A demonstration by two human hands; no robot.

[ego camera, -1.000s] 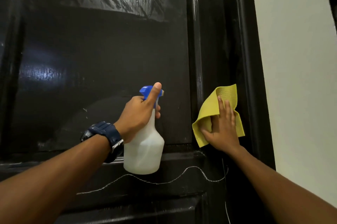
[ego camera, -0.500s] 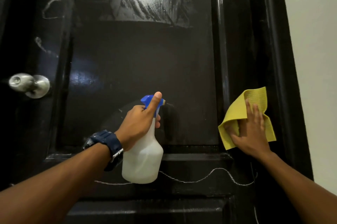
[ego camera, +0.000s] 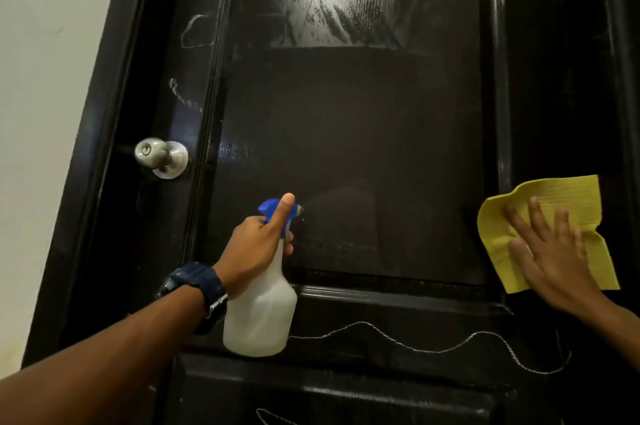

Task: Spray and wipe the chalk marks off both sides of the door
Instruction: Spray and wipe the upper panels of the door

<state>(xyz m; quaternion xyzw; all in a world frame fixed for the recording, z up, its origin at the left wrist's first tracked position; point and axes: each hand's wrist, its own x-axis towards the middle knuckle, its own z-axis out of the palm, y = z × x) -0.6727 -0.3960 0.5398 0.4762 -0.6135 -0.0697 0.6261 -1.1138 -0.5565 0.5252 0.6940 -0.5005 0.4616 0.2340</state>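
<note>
Two hands work at the black door. Left hand has its grip wrapped round the neck of a white spray bottle, thumb lying up along the blue nozzle, aimed at the centre panel. Right hand, fingers straight and spread, presses a yellow cloth flat on the right stile, near the frame edge. Chalk marks: a wavy line on the lower rail, loops above the metal knob on the left stile. Pale wall borders the left frame.
</note>
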